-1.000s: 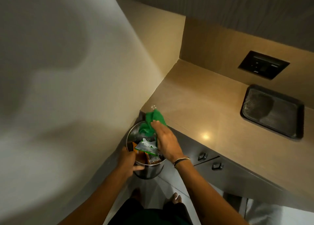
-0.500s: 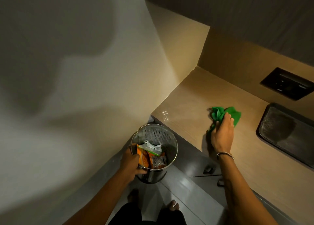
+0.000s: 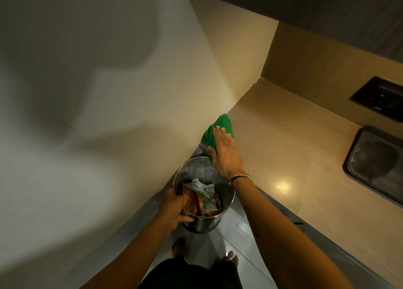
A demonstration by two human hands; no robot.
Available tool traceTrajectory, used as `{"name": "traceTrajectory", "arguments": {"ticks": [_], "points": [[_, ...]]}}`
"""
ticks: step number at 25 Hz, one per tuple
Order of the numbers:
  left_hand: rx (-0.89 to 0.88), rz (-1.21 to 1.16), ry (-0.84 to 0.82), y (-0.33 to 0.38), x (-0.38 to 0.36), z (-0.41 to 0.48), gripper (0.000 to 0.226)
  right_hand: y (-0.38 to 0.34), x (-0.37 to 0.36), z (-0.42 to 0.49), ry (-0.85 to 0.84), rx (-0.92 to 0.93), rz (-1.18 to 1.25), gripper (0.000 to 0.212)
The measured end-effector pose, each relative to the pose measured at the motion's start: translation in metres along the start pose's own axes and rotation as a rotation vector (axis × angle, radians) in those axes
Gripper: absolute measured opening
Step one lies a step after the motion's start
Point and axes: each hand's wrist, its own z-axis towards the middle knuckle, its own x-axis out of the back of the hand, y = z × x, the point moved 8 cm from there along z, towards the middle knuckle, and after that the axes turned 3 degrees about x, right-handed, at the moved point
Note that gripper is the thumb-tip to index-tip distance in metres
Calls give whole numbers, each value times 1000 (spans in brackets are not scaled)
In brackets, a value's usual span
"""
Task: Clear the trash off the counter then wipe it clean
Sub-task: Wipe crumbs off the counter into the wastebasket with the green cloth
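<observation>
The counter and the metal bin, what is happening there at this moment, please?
A person is wiping the beige wooden counter. The right hand presses a green cloth flat on the counter's left corner, beside the wall. The left hand grips the rim of a perforated steel trash bin, held just below the counter edge. Inside lie orange snack wrappers and crumpled white paper. A dark rectangular tray rests at the right.

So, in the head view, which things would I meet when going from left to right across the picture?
Left hand on the bin rim → metal trash bin → right hand pressing the green cloth → light reflection on the counter → dark tray.
</observation>
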Motion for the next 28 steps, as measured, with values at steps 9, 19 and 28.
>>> {"name": "traceTrajectory", "arguments": {"ticks": [9, 19, 28], "points": [[-55, -6, -1, -7, -5, -2, 39, -47, 6, -78, -97, 172, 159, 70], [-74, 36, 3, -27, -26, -8, 40, 153, 141, -194, 541, -520, 108, 68], [-25, 11, 10, -27, -25, -8, 35, 36, 35, -137, 254, -271, 153, 73]]}}
